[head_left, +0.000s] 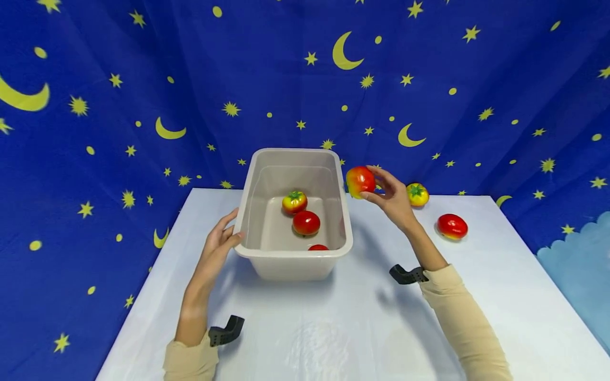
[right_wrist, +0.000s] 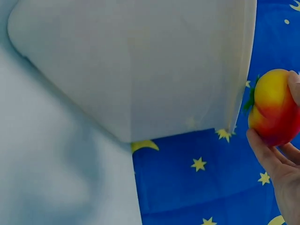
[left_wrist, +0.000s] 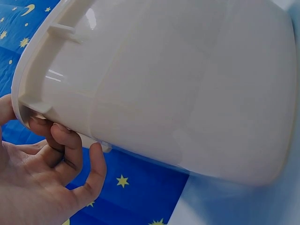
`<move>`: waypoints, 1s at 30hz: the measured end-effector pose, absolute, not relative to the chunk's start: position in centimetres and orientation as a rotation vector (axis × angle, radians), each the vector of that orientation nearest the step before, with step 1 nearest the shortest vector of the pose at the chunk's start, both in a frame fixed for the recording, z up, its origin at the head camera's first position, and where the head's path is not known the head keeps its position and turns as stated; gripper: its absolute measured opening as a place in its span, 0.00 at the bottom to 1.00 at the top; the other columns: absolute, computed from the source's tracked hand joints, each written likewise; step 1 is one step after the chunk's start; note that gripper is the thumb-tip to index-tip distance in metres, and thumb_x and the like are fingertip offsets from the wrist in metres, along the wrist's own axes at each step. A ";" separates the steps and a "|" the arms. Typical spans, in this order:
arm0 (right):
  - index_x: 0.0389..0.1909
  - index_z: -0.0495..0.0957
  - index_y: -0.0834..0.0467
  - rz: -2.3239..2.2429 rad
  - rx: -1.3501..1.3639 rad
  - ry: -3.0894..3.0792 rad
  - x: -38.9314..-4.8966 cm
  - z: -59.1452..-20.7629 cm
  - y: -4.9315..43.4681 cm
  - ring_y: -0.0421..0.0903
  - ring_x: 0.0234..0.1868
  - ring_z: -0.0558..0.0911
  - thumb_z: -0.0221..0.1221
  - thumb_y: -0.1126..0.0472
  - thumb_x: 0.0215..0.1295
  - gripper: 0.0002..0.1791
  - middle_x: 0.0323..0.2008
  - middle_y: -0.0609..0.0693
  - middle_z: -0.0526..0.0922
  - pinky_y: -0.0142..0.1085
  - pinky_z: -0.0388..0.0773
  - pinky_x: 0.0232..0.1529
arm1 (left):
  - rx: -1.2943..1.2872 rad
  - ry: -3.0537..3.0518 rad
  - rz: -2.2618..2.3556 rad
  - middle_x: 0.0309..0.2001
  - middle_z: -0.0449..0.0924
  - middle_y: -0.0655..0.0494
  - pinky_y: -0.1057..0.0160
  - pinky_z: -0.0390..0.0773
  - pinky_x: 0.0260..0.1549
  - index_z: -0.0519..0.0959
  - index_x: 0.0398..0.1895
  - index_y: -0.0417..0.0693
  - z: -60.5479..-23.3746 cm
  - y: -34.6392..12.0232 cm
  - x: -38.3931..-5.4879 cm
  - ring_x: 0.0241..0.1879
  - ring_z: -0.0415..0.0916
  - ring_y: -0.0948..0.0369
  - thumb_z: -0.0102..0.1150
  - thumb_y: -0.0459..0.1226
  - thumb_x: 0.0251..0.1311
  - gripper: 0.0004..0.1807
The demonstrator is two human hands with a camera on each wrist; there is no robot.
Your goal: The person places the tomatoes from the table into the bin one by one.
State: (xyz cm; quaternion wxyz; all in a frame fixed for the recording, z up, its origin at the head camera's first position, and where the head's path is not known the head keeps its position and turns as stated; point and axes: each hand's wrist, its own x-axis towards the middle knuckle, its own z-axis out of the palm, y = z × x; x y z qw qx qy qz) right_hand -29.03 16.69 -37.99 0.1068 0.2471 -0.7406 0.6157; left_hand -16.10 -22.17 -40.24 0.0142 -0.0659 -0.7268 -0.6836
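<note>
A grey plastic bin (head_left: 292, 254) stands on the table, its opening facing up. My left hand (head_left: 215, 254) grips its left rim, thumb over the edge and fingers curled beneath, as the left wrist view shows of the hand (left_wrist: 56, 173). Just outside the right rim, my right hand (head_left: 392, 197) holds a glossy red-and-yellow tomato (head_left: 360, 181) between thumb and fingers. Its green leafy top shows in the right wrist view of the tomato (right_wrist: 276, 110). Inside the bin lie a yellow-red tomato (head_left: 294, 202), a red one (head_left: 306, 223) and another red piece (head_left: 317, 247), partly hidden by the front wall.
Right of the bin, a yellow tomato (head_left: 417, 194) with a green top sits near the table's back edge. A red tomato (head_left: 452, 227) lies nearer on the white table (head_left: 305, 328). A blue cloth (head_left: 286, 69) with stars and moons hangs behind.
</note>
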 end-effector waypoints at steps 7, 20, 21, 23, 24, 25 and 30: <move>0.66 0.67 0.66 1.948 0.749 -2.110 -29.1 -37.4 15.9 0.48 0.61 0.74 0.62 0.73 0.61 0.31 0.62 0.51 0.74 0.28 0.73 0.57 | -0.192 -2.237 -2.139 0.66 0.64 0.30 0.43 0.54 0.68 0.54 0.76 0.45 -40.0 -22.0 -16.2 0.53 0.75 0.73 0.48 0.37 0.72 0.31; 0.66 0.66 0.68 1.978 0.869 -2.051 -28.0 -37.4 14.3 0.49 0.61 0.74 0.61 0.75 0.61 0.31 0.62 0.50 0.74 0.30 0.73 0.58 | -0.204 -2.241 -2.136 0.63 0.72 0.42 0.44 0.54 0.67 0.54 0.76 0.44 -40.2 -22.0 -16.1 0.54 0.76 0.71 0.48 0.37 0.72 0.32; 0.66 0.66 0.68 1.977 0.881 -2.049 -27.9 -37.4 14.2 0.50 0.61 0.74 0.61 0.75 0.60 0.32 0.62 0.50 0.74 0.31 0.73 0.58 | -0.202 -2.239 -2.138 0.64 0.70 0.39 0.44 0.54 0.67 0.54 0.76 0.44 -40.1 -22.0 -16.1 0.55 0.76 0.69 0.48 0.37 0.72 0.32; 0.66 0.66 0.68 1.977 0.893 -2.049 -27.8 -37.3 14.0 0.50 0.61 0.74 0.61 0.75 0.60 0.32 0.61 0.49 0.74 0.32 0.73 0.58 | -0.202 -2.237 -2.145 0.65 0.68 0.35 0.44 0.54 0.67 0.54 0.76 0.44 -40.1 -22.0 -16.1 0.56 0.76 0.67 0.48 0.37 0.72 0.32; 0.66 0.66 0.68 1.984 0.898 -2.050 -27.8 -37.3 13.9 0.50 0.60 0.75 0.62 0.74 0.61 0.32 0.61 0.49 0.74 0.32 0.73 0.58 | -0.204 -2.238 -2.146 0.65 0.67 0.33 0.44 0.54 0.67 0.54 0.76 0.44 -40.1 -22.0 -16.1 0.56 0.76 0.66 0.48 0.37 0.72 0.32; 0.66 0.66 0.68 1.990 0.905 -2.049 -27.8 -37.3 13.8 0.49 0.59 0.75 0.62 0.74 0.61 0.32 0.61 0.49 0.74 0.32 0.74 0.58 | -0.206 -2.239 -2.147 0.66 0.65 0.30 0.44 0.54 0.67 0.54 0.76 0.44 -40.1 -22.0 -16.1 0.57 0.76 0.65 0.48 0.37 0.72 0.31; 0.67 0.65 0.67 2.011 0.941 -2.056 -27.9 -37.4 13.4 0.46 0.59 0.76 0.62 0.74 0.61 0.32 0.63 0.50 0.74 0.34 0.72 0.61 | -0.212 -2.247 -2.144 0.66 0.64 0.29 0.44 0.55 0.67 0.53 0.76 0.44 -40.2 -21.9 -16.1 0.58 0.76 0.63 0.48 0.37 0.72 0.32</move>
